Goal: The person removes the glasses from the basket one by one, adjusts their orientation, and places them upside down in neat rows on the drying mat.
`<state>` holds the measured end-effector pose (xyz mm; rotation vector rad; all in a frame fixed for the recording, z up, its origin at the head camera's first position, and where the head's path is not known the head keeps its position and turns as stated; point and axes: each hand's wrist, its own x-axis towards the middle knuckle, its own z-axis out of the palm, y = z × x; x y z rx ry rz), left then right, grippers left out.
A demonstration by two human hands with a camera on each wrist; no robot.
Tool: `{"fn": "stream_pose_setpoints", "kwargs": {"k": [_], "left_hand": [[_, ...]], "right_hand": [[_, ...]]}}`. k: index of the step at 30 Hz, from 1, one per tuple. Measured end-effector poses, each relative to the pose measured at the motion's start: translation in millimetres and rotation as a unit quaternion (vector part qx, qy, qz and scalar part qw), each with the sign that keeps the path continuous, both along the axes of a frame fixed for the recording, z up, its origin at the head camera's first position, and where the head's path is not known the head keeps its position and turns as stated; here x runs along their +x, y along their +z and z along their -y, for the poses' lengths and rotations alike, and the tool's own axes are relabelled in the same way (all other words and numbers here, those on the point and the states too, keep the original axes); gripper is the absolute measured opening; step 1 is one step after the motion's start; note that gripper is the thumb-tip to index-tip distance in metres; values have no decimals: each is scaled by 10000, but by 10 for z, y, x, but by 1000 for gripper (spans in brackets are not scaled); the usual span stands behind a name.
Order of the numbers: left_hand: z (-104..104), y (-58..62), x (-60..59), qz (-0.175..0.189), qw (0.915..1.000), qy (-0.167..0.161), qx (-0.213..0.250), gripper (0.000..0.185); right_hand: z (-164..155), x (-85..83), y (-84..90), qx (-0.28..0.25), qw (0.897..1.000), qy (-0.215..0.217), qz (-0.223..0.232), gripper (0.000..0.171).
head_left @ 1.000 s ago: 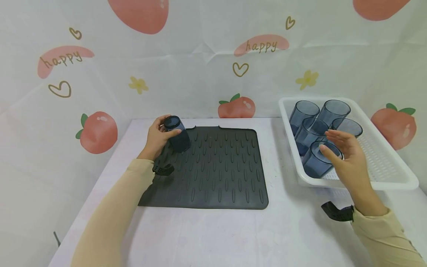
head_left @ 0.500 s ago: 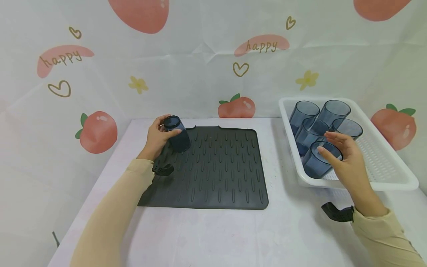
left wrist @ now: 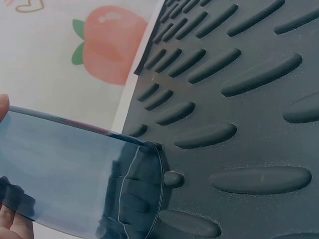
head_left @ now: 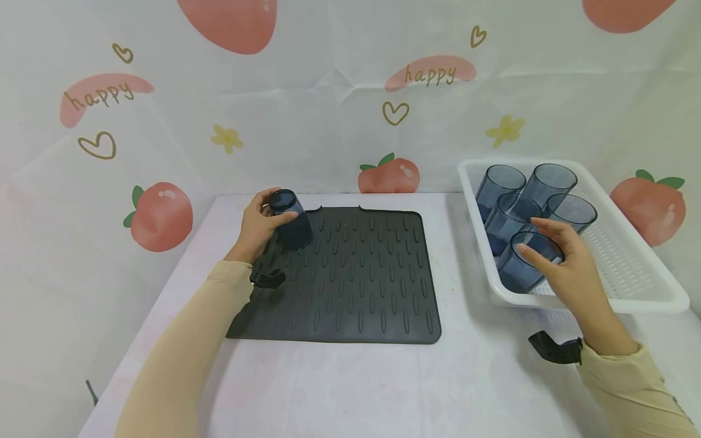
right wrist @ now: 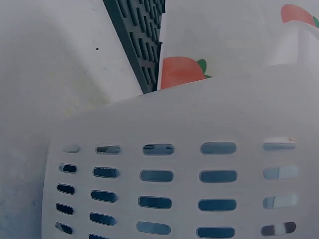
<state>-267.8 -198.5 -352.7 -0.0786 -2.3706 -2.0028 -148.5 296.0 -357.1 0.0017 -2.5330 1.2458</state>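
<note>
At the mat's far left corner, my left hand (head_left: 258, 225) grips a blue drinking glass (head_left: 296, 231), thumb on one side and fingers on the other. This glass is upside down, base up; its rim (left wrist: 158, 189) meets the ribbed mat in the left wrist view. My right hand (head_left: 572, 267) hovers over the front glass (head_left: 517, 271) in the white basket (head_left: 652, 298). Its thumb and fingers are spread apart above that glass's rim; contact cannot be told. Several more upright blue glasses (head_left: 550, 182) stand behind. The right wrist view misses the hand, showing the slotted basket wall (right wrist: 187, 189).
A dark grey ribbed drying mat (head_left: 350, 280) lies on the white table (head_left: 350, 389). The basket stands on its right, a strip of tabletop between them. Behind is a white cloth (head_left: 306, 152) printed with peaches.
My right hand has shifted slightly left over the front glass, its thumb moving across the rim. The left hand and its glass have stayed in place.
</note>
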Motion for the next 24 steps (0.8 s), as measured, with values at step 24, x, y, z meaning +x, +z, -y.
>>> {"fn": "stream_pose_setpoints", "kwargs": {"k": [24], "left_hand": [[2, -7, -7, 5, 10000, -1, -71, 71]], "right_hand": [[-36, -31, 50, 330, 9964, 494, 602, 73]]}}
